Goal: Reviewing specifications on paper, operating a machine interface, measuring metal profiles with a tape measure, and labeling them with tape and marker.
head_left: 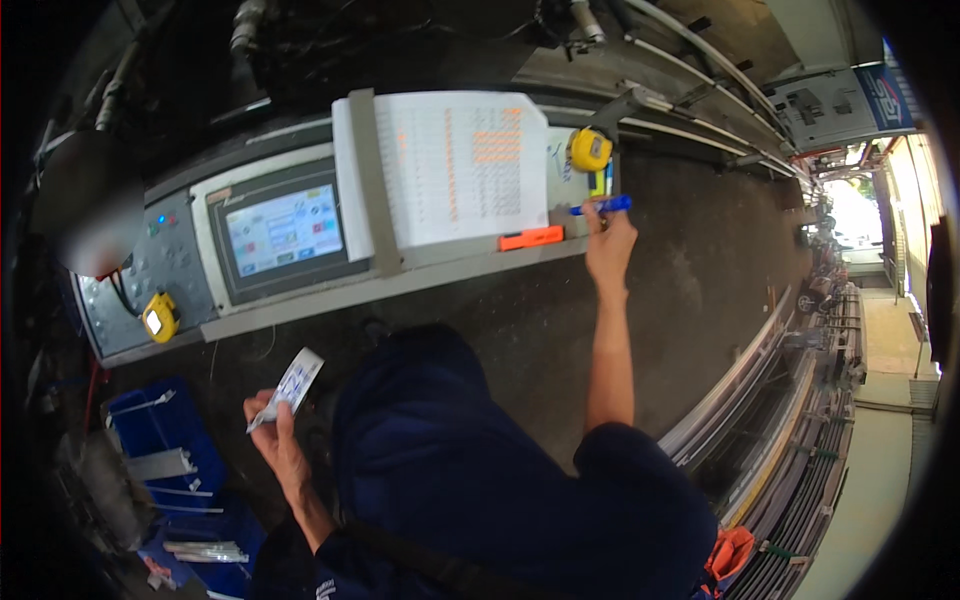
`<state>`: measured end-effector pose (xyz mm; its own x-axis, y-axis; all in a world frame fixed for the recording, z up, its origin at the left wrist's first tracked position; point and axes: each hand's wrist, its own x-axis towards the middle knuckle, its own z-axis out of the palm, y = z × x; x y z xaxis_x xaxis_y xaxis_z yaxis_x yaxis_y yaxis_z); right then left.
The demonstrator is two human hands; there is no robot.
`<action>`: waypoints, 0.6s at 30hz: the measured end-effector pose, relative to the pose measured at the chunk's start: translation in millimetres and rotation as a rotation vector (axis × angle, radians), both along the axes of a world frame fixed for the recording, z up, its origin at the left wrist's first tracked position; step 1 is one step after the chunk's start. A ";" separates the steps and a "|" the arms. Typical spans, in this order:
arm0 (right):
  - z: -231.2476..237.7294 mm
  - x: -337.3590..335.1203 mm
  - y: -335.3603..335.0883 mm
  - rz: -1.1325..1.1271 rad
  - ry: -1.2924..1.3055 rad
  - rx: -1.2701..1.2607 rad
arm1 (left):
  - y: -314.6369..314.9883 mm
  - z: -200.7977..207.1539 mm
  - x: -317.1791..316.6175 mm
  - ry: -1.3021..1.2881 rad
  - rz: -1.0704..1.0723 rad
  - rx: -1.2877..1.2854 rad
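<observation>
My left hand [279, 434] is closed on a small white paper label [294, 384] with blue handwriting, held out over the floor to the left of my body. My right hand [611, 247] is stretched forward to the right end of the machine's panel. Its fingers pinch a blue marker [603, 205], which lies roughly level. Just beyond that hand sits a yellow tape measure [590, 150], with a yellow highlighter [600, 182] partly showing below it. An orange highlighter [531, 238] rests on the panel's ledge, left of my right hand.
A stack of printed sheets [470, 170] with orange marks lies under a grey strap [375, 190]. Left of it are a touchscreen [285, 228], a button panel [155, 245] and another yellow tape measure [160, 317]. Blue bins [168, 430] stand lower left; long metal bars [770, 440] lie right.
</observation>
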<state>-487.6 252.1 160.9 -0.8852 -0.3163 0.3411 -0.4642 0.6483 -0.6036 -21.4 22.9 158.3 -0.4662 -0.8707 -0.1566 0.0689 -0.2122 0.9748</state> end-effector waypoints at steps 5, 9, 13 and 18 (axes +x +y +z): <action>30.3 -2.0 10.1 0.093 0.195 0.411 | 7.0 12.4 8.3 -0.243 0.040 -0.091; 28.2 8.8 9.5 0.075 0.137 0.252 | 6.7 26.8 9.6 -0.156 -0.102 -0.067; 77.6 132.6 -82.1 0.509 -0.065 -0.158 | 3.9 23.3 16.4 -0.133 -0.248 -0.315; 35.2 263.0 -178.7 1.396 -0.793 -0.224 | -6.7 59.0 32.9 0.032 -0.306 -0.390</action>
<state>-224.6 73.5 196.1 0.0669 -0.9916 0.1105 -0.1275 -0.1183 -0.9848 11.5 16.2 217.3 -0.7086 -0.6844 0.1718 0.0911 0.1527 0.9841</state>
